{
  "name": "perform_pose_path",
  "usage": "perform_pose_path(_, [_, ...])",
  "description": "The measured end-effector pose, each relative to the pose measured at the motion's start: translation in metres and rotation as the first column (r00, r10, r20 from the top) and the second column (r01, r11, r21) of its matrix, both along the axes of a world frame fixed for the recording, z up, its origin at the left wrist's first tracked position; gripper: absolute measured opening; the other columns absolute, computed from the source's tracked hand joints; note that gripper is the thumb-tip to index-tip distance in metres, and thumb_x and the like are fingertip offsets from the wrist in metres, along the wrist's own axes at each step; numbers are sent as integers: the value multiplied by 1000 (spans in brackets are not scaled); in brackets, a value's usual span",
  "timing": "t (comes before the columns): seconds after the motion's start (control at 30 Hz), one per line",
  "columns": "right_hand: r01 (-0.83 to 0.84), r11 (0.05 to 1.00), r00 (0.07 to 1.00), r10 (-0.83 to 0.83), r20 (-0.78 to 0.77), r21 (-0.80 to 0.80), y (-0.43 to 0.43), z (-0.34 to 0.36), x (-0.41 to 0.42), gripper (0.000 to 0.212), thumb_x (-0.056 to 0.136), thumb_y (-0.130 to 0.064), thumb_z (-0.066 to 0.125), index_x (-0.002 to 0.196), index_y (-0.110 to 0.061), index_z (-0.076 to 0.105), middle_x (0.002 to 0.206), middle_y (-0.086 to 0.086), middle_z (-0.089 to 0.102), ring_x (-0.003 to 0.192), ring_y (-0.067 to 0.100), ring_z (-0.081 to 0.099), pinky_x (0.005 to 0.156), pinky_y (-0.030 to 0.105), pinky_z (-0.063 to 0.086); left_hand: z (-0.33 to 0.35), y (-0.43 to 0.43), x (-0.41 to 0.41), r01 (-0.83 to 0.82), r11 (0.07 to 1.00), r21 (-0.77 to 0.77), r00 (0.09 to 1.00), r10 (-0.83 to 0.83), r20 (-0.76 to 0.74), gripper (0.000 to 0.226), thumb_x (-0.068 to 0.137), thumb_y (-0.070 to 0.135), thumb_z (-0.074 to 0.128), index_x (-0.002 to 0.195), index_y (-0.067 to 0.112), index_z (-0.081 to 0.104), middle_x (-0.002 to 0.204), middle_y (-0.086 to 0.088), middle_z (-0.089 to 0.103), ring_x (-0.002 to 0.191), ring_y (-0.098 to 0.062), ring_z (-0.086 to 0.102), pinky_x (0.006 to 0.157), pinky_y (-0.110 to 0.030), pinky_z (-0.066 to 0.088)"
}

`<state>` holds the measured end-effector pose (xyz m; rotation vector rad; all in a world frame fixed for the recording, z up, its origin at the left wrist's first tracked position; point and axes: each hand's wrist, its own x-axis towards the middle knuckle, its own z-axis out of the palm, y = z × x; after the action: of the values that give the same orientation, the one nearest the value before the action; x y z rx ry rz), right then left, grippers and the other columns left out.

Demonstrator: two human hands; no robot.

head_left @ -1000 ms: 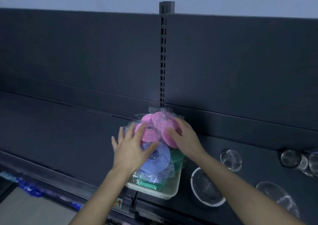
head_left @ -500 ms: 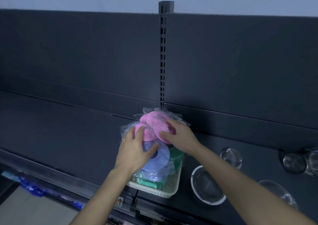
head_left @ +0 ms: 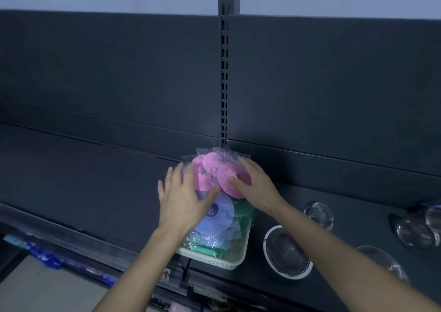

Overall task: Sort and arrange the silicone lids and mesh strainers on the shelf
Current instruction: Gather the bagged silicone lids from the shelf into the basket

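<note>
A single wide-angle camera on the person's head looks forward and somewhat down, within arm's reach of the shelf (head_left: 83,192). The slotted upright (head_left: 224,85) rises toward 12 o'clock, and the shelf's front edge runs from 9 toward 6 o'clock.

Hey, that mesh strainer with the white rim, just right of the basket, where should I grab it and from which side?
Pinch the white rim of the strainer at its near edge, thumb inside the bowl, coming down from above. It lies open side up, so the rim is exposed, and no handle shows. The basket sits close on its left, so that side looks cramped.
</note>
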<state>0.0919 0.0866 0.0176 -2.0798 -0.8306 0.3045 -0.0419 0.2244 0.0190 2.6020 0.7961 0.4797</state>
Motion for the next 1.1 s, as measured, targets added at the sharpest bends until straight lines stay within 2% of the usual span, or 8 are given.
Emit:
perform_pose_path(0.13, [49,998,998,-48,-50,25,-4,1,0,62,90,-31,62,145,-17,36,151,2,34,138,13,31,105,15,19,6,-4,-1,32,999,12,999,-32,5,92,71,80,26,144,24,29,152,-5,27,144,-25,15,116,-50,12])
perform_pose_path(0.3, [46,998,994,-41,-101,53,-14,4,-4,57,92,-27,59,144,-19,38,143,0,41,134,14,35,108,23,26,11,-18,2,108,994,22,994,-108,27,74,84,62,50,142,19,35,153,-6,26,145,-24,12,119,-46,9])
perform_pose_path(0.6, [47,998,986,-51,-156,-30,-27,-2,-9,32,79,-22,71,111,-21,67,86,-8,59,77,5,53,60,8,39,11,-30,3,155,987,45,988,-154,-30,70,84,60,47,136,14,44,146,-8,37,139,-26,25,116,-43,20])
perform_pose_path(0.7, [-31,991,999,26,-35,-130,-21,0,-14,37,76,-35,69,110,-22,63,97,-6,62,88,14,57,80,25,47,11,-26,0,125,992,24,992,-125,-10,79,76,63,28,132,12,47,140,-11,43,133,-29,34,112,-45,27])
perform_pose_path(0.8, [-113,970,986,136,97,-216,-12,2,-23,36,72,-52,51,96,-27,59,96,-10,61,95,20,55,86,43,48,9,-22,-4,109,994,5,994,-109,-5,74,79,60,33,135,13,44,144,-15,37,134,-32,32,112,-46,28])
perform_pose_path(0.9, [-190,907,944,274,182,-376,-3,5,-32,28,93,-36,45,117,-28,58,129,-9,53,126,23,38,106,52,28,6,-20,-6,110,994,15,992,-109,-69,73,81,59,26,140,19,41,151,-15,29,141,-31,22,115,-48,22])
perform_pose_path(1.0, [-217,945,947,265,184,-245,1,2,-31,35,100,-22,40,132,-23,52,145,-2,44,139,20,28,113,51,19,6,-18,-7,113,993,40,976,-103,-190,60,92,56,27,142,24,39,154,-11,24,145,-30,12,116,-49,13])
perform_pose_path(1.1, [-108,990,983,120,141,-90,-2,-3,-13,41,99,-20,41,139,-12,47,148,6,41,140,21,29,117,36,20,5,-15,-8,135,989,57,972,-121,-202,53,98,49,31,144,25,35,155,-11,22,145,-29,11,117,-50,14])
